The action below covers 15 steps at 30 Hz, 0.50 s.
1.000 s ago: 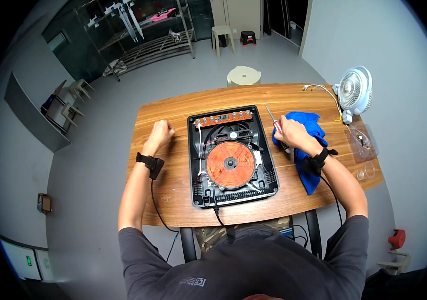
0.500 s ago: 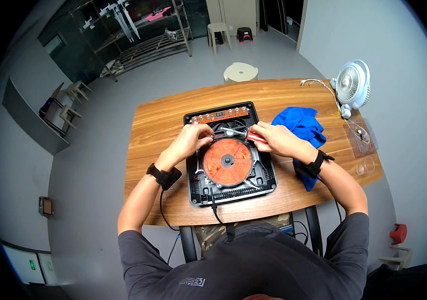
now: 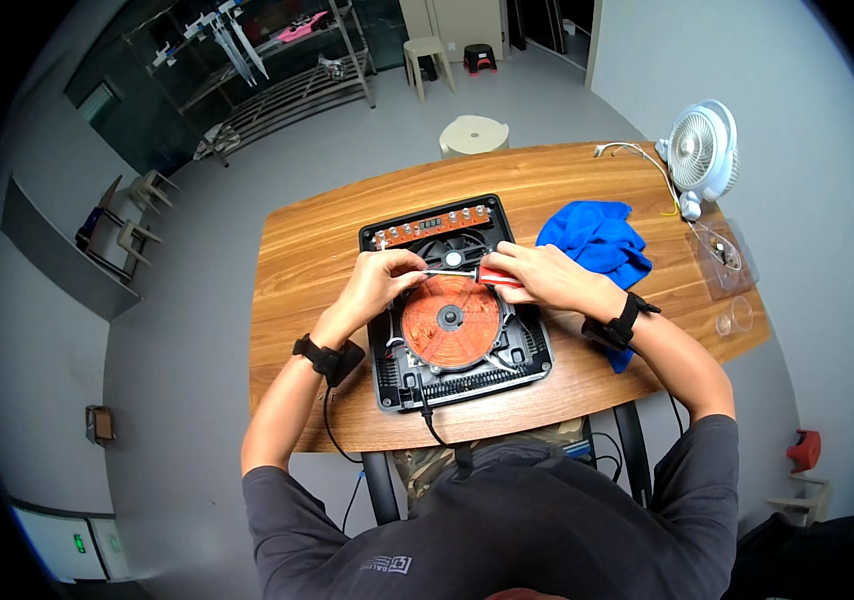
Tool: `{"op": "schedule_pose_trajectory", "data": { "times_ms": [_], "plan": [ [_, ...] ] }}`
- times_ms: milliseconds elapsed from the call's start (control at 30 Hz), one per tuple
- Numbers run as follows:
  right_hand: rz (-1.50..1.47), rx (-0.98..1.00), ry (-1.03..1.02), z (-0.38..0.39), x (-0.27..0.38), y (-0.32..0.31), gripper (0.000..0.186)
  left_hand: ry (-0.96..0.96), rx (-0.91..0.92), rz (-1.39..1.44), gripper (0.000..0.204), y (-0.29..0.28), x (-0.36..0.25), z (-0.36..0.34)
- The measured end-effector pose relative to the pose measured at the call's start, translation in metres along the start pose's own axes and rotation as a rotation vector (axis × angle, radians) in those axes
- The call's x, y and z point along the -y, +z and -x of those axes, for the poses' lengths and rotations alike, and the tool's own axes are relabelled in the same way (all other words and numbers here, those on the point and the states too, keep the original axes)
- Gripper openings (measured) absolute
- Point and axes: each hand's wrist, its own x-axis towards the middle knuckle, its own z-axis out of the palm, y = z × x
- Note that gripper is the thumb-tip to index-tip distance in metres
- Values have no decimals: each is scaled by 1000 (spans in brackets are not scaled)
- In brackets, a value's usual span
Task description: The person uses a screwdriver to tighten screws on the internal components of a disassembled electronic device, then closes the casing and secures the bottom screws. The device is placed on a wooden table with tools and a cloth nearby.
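Note:
An opened black appliance [image 3: 533, 365] lies on the table, with an orange round coil [image 3: 430, 335], a black fan [image 3: 453, 250] and an orange circuit strip [image 3: 407, 229]. My right hand [image 3: 537, 270] is closed on a screwdriver with a red handle [image 3: 495, 278], held nearly level above the coil's far edge. My left hand [image 3: 384, 280] has its thumb and fingers pinched at the screwdriver's tip, over the coil's upper left; what is between them is too small to make out. A blue cloth [image 3: 592, 237] lies to the right, partly under my right forearm.
A white desk fan [image 3: 697, 150] with cables stands on the table's [image 3: 307, 235] right corner, beside a clear tray [image 3: 707, 280] and clear cups [image 3: 739, 314]. Beyond the table are pale stools [image 3: 474, 130], a dark stool [image 3: 480, 54] and a metal rack [image 3: 277, 105]. Walls flank both sides.
My left hand has moved from the left of the table onto the appliance. My right hand has carried the screwdriver leftward from the blue cloth to above the coil.

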Motion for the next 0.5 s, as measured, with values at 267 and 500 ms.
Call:
{"op": "schedule_pose_trajectory", "data": {
  "times_ms": [267, 500],
  "plan": [
    [9, -9, 7, 3, -8, 4, 44, 24, -62, 60, 14, 2, 0, -1],
    [-3, -34, -1, 2, -9, 7, 43, 47, -55, 13, 14, 3, -2, 0]
  ]
}}
